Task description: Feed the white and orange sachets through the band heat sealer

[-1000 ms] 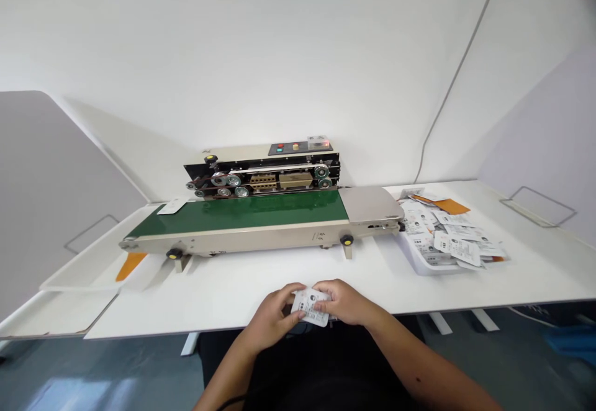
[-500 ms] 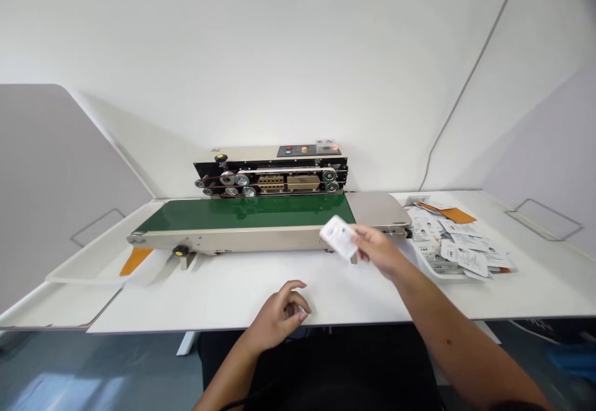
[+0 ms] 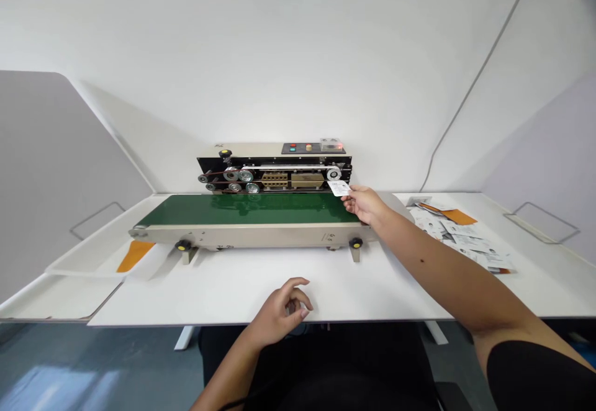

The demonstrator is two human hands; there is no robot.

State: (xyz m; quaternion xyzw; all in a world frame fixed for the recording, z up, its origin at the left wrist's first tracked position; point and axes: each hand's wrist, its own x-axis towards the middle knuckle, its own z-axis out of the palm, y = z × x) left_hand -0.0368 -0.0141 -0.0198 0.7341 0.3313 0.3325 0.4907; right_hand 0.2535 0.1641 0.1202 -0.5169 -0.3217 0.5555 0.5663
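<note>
The right hand [image 3: 365, 203] has its grip clamped on a white packet [image 3: 338, 188] beside the machine [image 3: 272, 207]. The left hand [image 3: 278, 315] curls near the bench [image 3: 200, 293] edge, its grip apart.

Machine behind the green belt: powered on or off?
On, it seems: a red light glows at the right end of its control panel.

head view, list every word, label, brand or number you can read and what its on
No text reads clearly enough to quote.
White packet in the right hand: printed, too small to read.
Packets at the right: printed, too small to read.
Conveyor's front side: dark marks near its right end, too blurred to read.
Control panel: any lettering is too small to read.
</note>
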